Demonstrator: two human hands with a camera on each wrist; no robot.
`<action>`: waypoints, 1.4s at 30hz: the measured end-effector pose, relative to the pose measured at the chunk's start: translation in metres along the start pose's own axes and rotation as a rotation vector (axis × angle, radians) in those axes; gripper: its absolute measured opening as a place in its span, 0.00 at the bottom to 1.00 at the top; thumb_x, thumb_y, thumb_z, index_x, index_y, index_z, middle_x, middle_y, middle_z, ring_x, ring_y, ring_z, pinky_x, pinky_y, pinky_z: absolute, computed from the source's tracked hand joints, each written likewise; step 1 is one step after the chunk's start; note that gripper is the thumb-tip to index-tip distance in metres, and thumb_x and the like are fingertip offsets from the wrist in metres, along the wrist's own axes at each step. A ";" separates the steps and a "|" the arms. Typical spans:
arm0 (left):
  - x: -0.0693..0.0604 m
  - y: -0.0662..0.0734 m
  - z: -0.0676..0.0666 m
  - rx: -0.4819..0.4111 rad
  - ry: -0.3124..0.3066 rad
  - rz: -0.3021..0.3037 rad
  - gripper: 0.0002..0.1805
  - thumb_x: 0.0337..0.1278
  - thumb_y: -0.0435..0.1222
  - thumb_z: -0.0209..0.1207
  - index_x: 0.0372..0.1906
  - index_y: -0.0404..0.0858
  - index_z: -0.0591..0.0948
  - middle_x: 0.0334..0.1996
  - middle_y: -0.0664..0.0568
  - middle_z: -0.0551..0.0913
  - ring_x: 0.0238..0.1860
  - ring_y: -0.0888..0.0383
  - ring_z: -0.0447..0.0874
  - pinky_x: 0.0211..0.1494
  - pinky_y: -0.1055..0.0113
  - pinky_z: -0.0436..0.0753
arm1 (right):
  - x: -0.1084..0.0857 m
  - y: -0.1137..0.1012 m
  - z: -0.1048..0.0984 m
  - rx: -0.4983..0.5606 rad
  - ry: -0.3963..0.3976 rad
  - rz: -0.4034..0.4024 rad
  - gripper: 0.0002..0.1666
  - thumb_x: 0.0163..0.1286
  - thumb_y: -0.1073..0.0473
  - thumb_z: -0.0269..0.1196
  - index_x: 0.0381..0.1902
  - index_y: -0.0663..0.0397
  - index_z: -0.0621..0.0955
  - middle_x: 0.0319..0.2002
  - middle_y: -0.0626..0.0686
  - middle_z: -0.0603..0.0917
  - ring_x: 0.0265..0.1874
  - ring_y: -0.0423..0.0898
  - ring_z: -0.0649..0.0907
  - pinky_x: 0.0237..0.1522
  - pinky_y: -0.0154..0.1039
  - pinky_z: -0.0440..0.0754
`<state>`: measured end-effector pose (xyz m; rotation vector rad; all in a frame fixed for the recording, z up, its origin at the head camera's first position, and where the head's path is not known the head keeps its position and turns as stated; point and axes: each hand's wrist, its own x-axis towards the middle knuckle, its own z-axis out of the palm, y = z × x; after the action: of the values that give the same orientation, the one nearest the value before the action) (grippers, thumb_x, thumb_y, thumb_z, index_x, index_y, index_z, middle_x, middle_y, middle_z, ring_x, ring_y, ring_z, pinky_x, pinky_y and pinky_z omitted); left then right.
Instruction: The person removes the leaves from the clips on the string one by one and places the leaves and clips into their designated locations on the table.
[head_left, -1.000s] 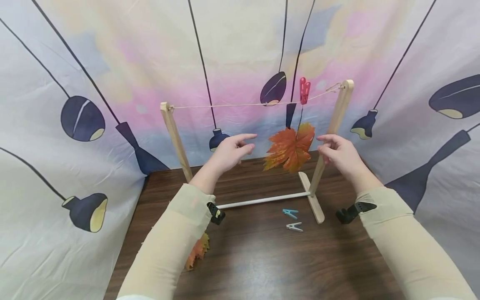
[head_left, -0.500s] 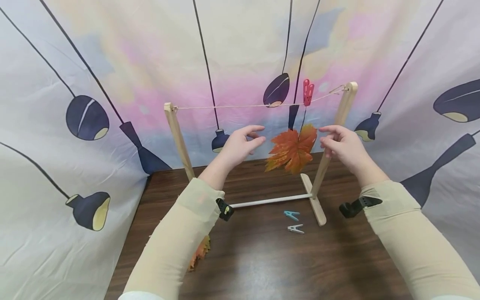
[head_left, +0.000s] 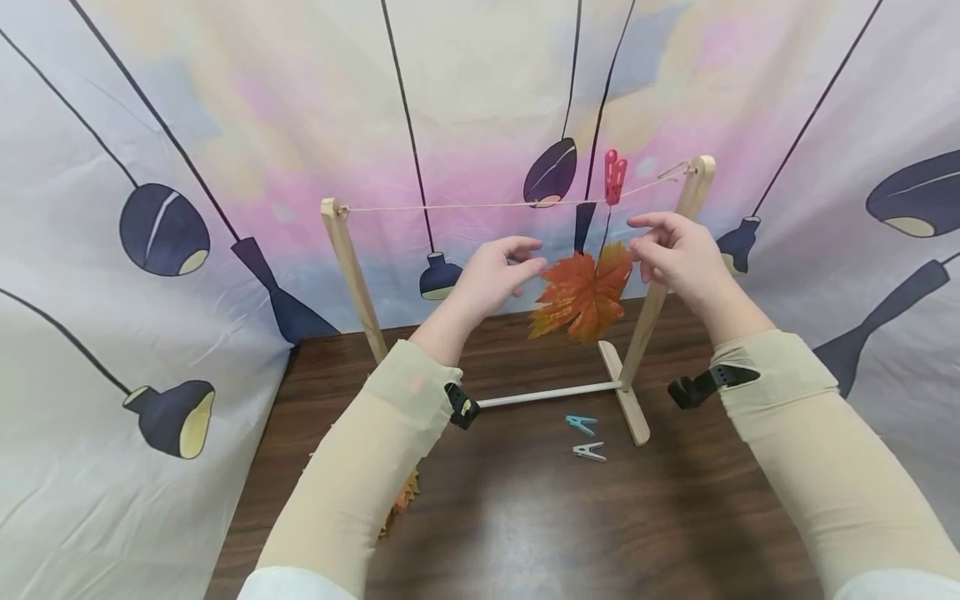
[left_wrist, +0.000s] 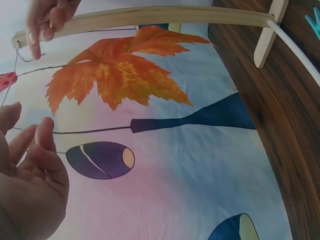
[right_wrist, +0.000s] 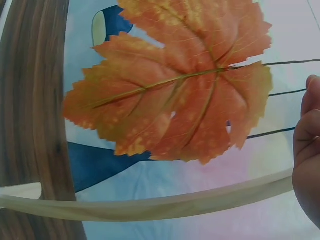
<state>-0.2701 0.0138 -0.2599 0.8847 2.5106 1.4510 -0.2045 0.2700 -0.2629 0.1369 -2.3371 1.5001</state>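
An orange maple-like leaf (head_left: 581, 296) hangs by its stem from a red clothespin (head_left: 615, 177), which is clipped on a string (head_left: 450, 207). To the leaf's left is my left hand (head_left: 491, 277), fingers loosely bent with nothing in them. My right hand (head_left: 684, 260) is at the leaf's upper right edge, just in front of the stand's right post (head_left: 642, 346); it too holds nothing. In the right wrist view, a gap separates the fingers (right_wrist: 312, 127) from the leaf (right_wrist: 200, 90). The left wrist view has both hands near the leaf's stem end.
A white rod (head_left: 551, 395) joins the wooden stand's feet. On the brown table lie a blue clothespin (head_left: 580, 424) and a pale grey clothespin (head_left: 588, 452). Another leaf (head_left: 405, 493) is partly hidden under my left forearm. A printed cloth (head_left: 480, 100) hangs behind.
Both hands have risen, and the left has moved right, closer to the hanging leaf. The leaf and red clothespin stay in place on the string.
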 end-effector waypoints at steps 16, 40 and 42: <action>0.016 0.020 0.031 -0.074 0.047 0.064 0.21 0.58 0.43 0.61 0.56 0.43 0.79 0.49 0.57 0.81 0.47 0.64 0.78 0.44 0.69 0.78 | 0.015 -0.030 -0.004 0.116 0.127 -0.090 0.13 0.65 0.61 0.61 0.48 0.50 0.80 0.25 0.48 0.79 0.15 0.41 0.76 0.20 0.31 0.73; 0.037 0.037 0.049 0.045 0.087 0.066 0.22 0.56 0.43 0.62 0.56 0.44 0.78 0.45 0.56 0.82 0.49 0.60 0.77 0.48 0.73 0.73 | 0.036 -0.069 -0.004 0.012 0.030 0.006 0.26 0.66 0.53 0.60 0.61 0.51 0.72 0.30 0.51 0.80 0.16 0.43 0.76 0.29 0.33 0.79; 0.038 0.036 0.050 0.026 0.077 0.062 0.22 0.57 0.43 0.62 0.57 0.44 0.78 0.45 0.55 0.82 0.51 0.59 0.76 0.50 0.73 0.72 | 0.038 -0.070 -0.004 0.010 0.028 0.013 0.26 0.66 0.53 0.60 0.61 0.51 0.72 0.30 0.50 0.80 0.16 0.43 0.77 0.29 0.33 0.79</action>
<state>-0.2672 0.0861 -0.2499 0.9366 2.5850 1.5018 -0.2196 0.2471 -0.1880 0.1023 -2.3131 1.5100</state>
